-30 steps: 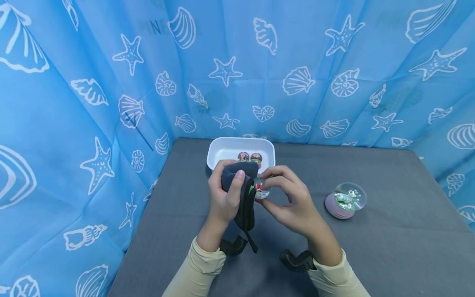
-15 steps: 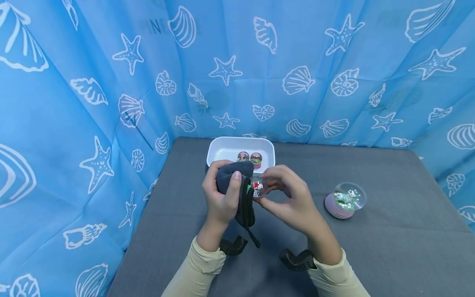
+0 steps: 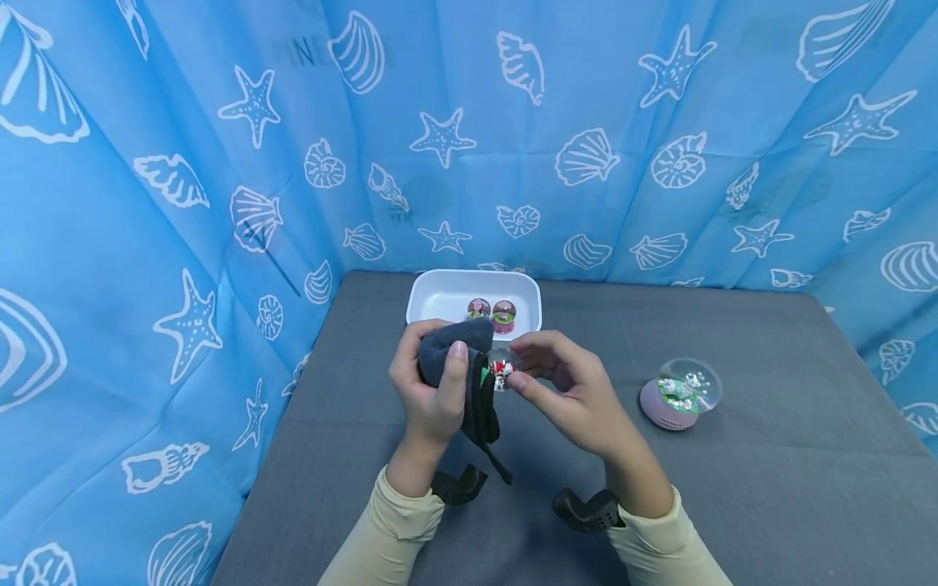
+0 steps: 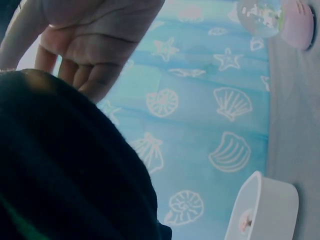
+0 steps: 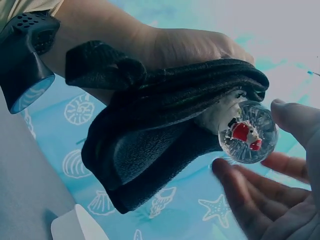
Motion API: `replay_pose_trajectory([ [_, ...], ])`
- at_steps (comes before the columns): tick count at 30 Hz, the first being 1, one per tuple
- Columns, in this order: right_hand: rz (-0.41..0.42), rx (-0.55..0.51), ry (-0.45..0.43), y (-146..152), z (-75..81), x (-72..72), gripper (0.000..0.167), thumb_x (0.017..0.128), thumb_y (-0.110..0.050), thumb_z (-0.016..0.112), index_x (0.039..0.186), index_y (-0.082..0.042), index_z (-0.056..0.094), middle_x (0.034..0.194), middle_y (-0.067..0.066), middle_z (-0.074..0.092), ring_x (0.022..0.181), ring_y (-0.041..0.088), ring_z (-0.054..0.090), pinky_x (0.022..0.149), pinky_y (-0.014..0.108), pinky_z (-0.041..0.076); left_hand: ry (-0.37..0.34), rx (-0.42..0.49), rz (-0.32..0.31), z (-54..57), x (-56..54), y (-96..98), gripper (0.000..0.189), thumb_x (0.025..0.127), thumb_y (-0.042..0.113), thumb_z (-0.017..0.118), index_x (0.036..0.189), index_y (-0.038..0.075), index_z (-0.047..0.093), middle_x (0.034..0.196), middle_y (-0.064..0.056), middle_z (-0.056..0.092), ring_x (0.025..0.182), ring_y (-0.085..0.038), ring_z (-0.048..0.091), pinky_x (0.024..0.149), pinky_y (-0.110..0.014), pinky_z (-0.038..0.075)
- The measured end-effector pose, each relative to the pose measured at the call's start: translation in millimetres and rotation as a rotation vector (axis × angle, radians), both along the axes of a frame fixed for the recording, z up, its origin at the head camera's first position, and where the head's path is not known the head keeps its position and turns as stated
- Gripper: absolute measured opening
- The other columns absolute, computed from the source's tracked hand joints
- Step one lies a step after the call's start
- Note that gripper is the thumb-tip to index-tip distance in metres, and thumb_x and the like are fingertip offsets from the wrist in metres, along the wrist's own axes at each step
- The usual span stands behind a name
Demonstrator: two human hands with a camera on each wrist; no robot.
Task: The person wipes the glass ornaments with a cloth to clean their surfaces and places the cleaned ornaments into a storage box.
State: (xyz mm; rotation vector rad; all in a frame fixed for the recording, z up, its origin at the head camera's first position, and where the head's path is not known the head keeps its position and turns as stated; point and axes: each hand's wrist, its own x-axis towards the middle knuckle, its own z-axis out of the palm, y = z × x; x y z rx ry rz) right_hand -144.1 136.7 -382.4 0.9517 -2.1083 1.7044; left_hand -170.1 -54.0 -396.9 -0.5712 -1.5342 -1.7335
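My left hand (image 3: 428, 395) grips a folded dark blue-grey cloth (image 3: 454, 346) with black edging and a hanging strap. Out of the cloth's right side pokes a small snow globe (image 5: 247, 132), clear with a red and white figure inside; its pale base sits between the folds. Around the globe's free side stand the spread fingers of my right hand (image 3: 567, 395), thumb and fingertips close to the glass. Whether they touch it, I cannot tell. Most of the left wrist view is filled by the dark cloth (image 4: 70, 160), with the right palm (image 4: 95, 40) above it.
Behind the hands, a white tray (image 3: 432, 305) holds two small globes (image 3: 504, 313) with pink and green in them. At right on the grey table (image 3: 777, 472) lies a larger snow globe (image 3: 677, 395), tilted on its pink base. A blue shell-print curtain (image 3: 469, 187) hangs behind.
Both hands, the cloth and the small globe have shifted slightly left. My right fingers have loosened around the globe, and its thumb has moved up from below it.
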Motion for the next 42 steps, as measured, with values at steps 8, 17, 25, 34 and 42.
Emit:
replay_pose_trajectory([
  [8, -0.048, 0.081, -0.063, 0.8, -1.3, 2.0, 0.036, 0.095, 0.005, 0.071, 0.13, -0.004, 0.068, 0.106, 0.008, 0.076, 0.094, 0.011, 0.071, 0.079, 0.028, 0.062, 0.001, 0.01, 0.011, 1.8, 1.2, -0.7, 0.028, 0.092, 0.019, 0.066, 0.102, -0.007, 0.066, 0.089, -0.021, 0.067, 0.077, -0.021, 0.064, 0.068, -0.031, 0.056],
  [17, -0.061, 0.094, -0.002, 1.6, -0.3, 2.3, 0.043, 0.088, 0.009, 0.078, 0.128, -0.003, 0.071, 0.103, 0.008, 0.078, 0.088, 0.011, 0.072, 0.077, 0.027, 0.062, -0.014, -0.002, -0.014, 2.0, 0.4, -1.3, 0.031, 0.092, 0.022, 0.065, 0.103, -0.007, 0.065, 0.09, -0.021, 0.066, 0.077, -0.022, 0.064, 0.067, -0.031, 0.057],
  [25, -0.052, 0.064, 0.16, 0.5, -0.1, 0.0, 0.053, 0.079, 0.007, 0.087, 0.129, -0.002, 0.071, 0.116, 0.013, 0.076, 0.087, 0.015, 0.069, 0.075, 0.025, 0.058, -0.036, -0.013, -0.016, 0.6, -2.7, -3.3, 0.034, 0.094, 0.025, 0.064, 0.104, -0.007, 0.064, 0.092, -0.021, 0.067, 0.08, -0.023, 0.065, 0.07, -0.031, 0.058],
  [34, -0.037, 0.009, 0.29, -1.0, 1.1, -0.1, 0.035, 0.083, 0.004, 0.084, 0.116, -0.003, 0.075, 0.123, 0.019, 0.07, 0.111, 0.019, 0.067, 0.092, 0.023, 0.054, -0.082, -0.049, -0.056, -0.8, -2.8, -1.8, 0.036, 0.094, 0.03, 0.065, 0.105, -0.005, 0.065, 0.094, -0.02, 0.068, 0.082, -0.025, 0.066, 0.07, -0.033, 0.06],
  [42, -0.041, 0.026, 0.295, -5.4, 0.5, 0.3, 0.044, 0.076, 0.014, 0.079, 0.116, -0.002, 0.072, 0.124, 0.018, 0.067, 0.11, 0.02, 0.064, 0.093, 0.024, 0.054, -0.073, -0.041, -0.051, -2.2, -2.1, -1.8, 0.036, 0.093, 0.029, 0.067, 0.103, -0.005, 0.065, 0.091, -0.019, 0.067, 0.079, -0.023, 0.065, 0.068, -0.032, 0.059],
])
